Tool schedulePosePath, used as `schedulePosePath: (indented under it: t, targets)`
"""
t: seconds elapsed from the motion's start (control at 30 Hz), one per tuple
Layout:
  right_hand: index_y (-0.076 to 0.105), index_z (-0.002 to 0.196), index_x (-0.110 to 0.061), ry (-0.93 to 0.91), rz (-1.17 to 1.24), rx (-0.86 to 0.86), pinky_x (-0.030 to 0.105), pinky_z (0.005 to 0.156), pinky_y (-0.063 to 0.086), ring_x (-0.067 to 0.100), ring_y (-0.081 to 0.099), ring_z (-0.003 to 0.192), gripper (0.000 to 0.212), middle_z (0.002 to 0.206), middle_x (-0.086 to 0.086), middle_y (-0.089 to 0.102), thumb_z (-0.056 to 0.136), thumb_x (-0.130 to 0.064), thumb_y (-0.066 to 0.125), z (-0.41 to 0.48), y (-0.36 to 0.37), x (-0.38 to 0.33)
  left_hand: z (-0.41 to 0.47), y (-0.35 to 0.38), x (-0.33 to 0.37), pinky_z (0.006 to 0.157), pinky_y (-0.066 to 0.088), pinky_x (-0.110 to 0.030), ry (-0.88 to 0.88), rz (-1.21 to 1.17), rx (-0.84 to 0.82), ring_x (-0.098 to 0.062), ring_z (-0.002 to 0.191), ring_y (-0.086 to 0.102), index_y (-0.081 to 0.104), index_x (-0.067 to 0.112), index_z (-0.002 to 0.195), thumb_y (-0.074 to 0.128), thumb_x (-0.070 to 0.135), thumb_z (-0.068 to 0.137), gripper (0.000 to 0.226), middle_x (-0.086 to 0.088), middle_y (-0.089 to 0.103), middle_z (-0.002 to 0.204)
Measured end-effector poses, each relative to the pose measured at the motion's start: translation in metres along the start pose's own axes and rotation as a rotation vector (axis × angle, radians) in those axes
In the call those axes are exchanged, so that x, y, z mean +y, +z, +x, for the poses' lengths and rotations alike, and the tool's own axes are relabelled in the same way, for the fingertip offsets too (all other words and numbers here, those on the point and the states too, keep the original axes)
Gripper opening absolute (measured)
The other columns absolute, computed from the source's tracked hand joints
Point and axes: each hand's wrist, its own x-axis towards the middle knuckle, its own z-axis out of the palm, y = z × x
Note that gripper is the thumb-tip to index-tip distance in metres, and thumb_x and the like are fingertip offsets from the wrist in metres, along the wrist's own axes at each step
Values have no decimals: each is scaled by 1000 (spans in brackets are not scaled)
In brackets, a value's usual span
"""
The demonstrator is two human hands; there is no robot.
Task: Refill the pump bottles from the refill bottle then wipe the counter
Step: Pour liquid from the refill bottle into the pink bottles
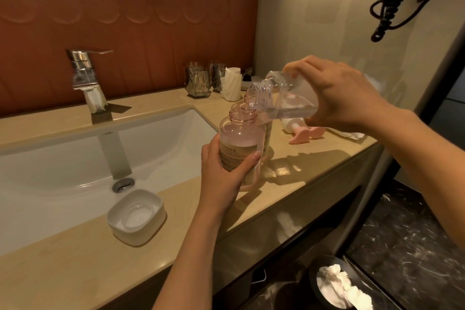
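Note:
My left hand (224, 171) grips a pink see-through pump bottle (240, 136) with its pump removed, standing on the beige counter (75, 259). My right hand (334, 93) holds a clear refill bottle (274, 98) tilted down, its open mouth just above the pink bottle's neck. A little clear liquid lies in the refill bottle. A second pink bottle (268, 133) stands right behind the first, mostly hidden. Two pink pump heads (305, 133) lie on the counter to the right.
A white sink (63, 158) with a chrome tap (85, 75) fills the left. A white soap dish (137, 215) sits at the front. Glasses (198, 82) and a folded tissue (231, 83) stand at the back. A bin with white paper (342, 287) is on the floor.

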Motion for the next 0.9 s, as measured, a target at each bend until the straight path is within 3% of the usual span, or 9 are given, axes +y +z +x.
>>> schedulePosePath:
  t: [0.27, 0.43, 0.53, 0.63, 0.8, 0.9]
  targets:
    - [37, 134, -22, 13, 64, 18, 28, 77, 33, 23, 51, 101, 87, 128, 2, 47, 61, -28, 85, -4, 10, 3, -1, 0, 3, 99, 46, -31, -13, 5, 3, 8, 107, 46, 45, 29, 132, 66, 66, 50, 93, 8, 45, 120]
    - [40, 130, -20, 23, 121, 41, 29, 71, 32, 24, 52, 97, 84, 123, 2, 48, 59, -26, 85, -10, 17, 2, -3, 1, 3, 103, 45, -39, 1, 52, 18, -6, 122, 44, 35, 41, 132, 73, 66, 46, 97, 13, 43, 131]
    - [39, 129, -21, 62, 155, 56, 32, 70, 39, 25, 53, 96, 85, 120, 1, 49, 57, -27, 84, -16, 22, -1, -2, 3, 4, 105, 42, -41, 11, 133, 41, -11, 128, 40, 29, 43, 135, 80, 64, 43, 107, 13, 40, 138]
    - [41, 127, -21, 99, 202, 100, 30, 66, 36, 25, 53, 94, 79, 118, 1, 50, 59, -29, 80, -24, 28, -4, -2, 3, 5, 102, 43, -35, -19, 152, 50, -12, 126, 41, 28, 37, 138, 83, 58, 50, 106, 10, 41, 137]
    - [41, 123, -22, 206, 349, 189, 29, 61, 35, 24, 52, 88, 75, 112, -1, 50, 58, -33, 77, -32, 35, -12, -3, 1, 7, 84, 43, -17, -70, 87, 25, -10, 112, 47, 33, 27, 132, 85, 28, 66, 84, 9, 45, 124]
    - [42, 122, -22, 248, 449, 257, 28, 62, 36, 18, 48, 86, 75, 111, -1, 51, 59, -35, 80, -35, 36, -14, -5, -1, 9, 82, 46, -20, -91, 64, -11, -13, 110, 49, 32, 31, 126, 75, 46, 48, 90, 6, 46, 121]
